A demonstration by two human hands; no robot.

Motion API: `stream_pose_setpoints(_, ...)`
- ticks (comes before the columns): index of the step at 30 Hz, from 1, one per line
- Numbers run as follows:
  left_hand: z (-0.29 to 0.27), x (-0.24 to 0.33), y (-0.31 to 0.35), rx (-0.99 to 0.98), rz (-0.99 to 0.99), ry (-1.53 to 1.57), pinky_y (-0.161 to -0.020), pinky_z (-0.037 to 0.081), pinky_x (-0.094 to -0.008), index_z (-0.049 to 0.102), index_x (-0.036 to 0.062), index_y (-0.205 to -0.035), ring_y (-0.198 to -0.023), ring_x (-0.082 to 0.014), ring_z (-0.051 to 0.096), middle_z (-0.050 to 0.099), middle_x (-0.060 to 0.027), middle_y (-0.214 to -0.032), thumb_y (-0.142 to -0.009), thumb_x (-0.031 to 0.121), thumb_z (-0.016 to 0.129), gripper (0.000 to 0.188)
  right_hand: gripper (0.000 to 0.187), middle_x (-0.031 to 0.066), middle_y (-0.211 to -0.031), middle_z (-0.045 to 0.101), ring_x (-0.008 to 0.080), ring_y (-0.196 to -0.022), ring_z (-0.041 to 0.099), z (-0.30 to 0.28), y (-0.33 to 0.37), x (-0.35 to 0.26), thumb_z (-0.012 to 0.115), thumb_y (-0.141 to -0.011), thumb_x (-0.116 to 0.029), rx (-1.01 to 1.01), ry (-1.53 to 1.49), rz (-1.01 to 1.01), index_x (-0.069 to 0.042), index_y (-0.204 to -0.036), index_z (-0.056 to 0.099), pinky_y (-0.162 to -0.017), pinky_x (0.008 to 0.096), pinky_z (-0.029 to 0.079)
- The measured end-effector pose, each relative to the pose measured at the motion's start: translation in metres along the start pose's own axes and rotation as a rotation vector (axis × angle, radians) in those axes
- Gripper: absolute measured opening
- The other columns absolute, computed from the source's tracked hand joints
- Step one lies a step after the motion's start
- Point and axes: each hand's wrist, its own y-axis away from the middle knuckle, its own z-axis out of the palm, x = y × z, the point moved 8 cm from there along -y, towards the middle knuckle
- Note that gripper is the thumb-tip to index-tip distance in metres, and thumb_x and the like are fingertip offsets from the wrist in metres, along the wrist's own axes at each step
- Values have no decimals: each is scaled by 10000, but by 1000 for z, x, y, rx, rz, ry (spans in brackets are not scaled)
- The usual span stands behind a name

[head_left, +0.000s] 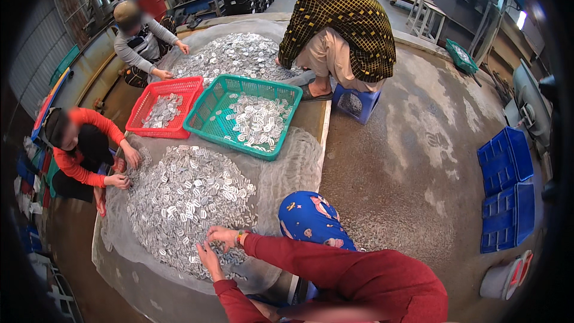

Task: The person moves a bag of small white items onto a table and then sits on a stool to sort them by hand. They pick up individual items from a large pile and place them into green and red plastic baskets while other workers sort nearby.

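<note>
My left hand (209,261) is over the near edge of a wide heap of small flat grey metal pieces with slots (185,203). Its fingers look stretched out, pointing toward the heap. Just beyond it, my right hand (222,235), with a beaded bracelet at the wrist, reaches in from the right. The fingers of that hand are bent together low over the pieces; whatever they hold is too small to make out. Both sleeves are dark red. A translucent sheet (290,164) lies beneath the heap on a low platform.
A green basket (206,121) and a red basket (136,124), both with pieces inside, stand beyond the heap. A person in orange (84,164) works at its left side. Two more people sit around a second heap (239,54). Blue crates (507,218) and a bucket (499,280) stand right.
</note>
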Motion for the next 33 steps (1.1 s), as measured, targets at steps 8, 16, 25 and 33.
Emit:
stream_pose_setpoints(8,0,9,-3,-71,71,-307,-889,383,-424,534,-75,-1135,-1063,-402,505,541,-287,-1114,-915,268,434,420,613,170,-1415,304,443,-1253,324,-4,2,-9,578,-843,-238,-37,-67,-18,-100,-1379,312,-842,543,452)
stream_pose_setpoints(16,14,56,15,-28,286,-524,-696,413,-460,630,-25,-835,-821,-359,563,590,-230,-851,-834,159,569,195,436,128,-1014,562,264,-892,569,-20,-5,39,387,-940,-437,-34,-599,92,-53,-1112,503,-795,411,476)
stream_pose_setpoints(25,30,144,48,-1,571,-30,-795,423,-398,553,-9,-1129,-856,-328,551,559,-200,-944,-905,155,485,286,383,96,-999,617,190,-884,568,-52,-8,10,490,-901,-358,-74,-771,-28,-39,-1086,590,-779,360,470)
stream_pose_setpoints(33,34,-58,15,-173,-455,-307,-980,352,-462,167,61,-1407,-1165,-447,419,327,-322,-1324,-752,288,719,887,273,75,-828,424,178,-757,421,-89,20,4,502,-875,-171,70,-1251,66,-32,-1105,549,-613,318,413)
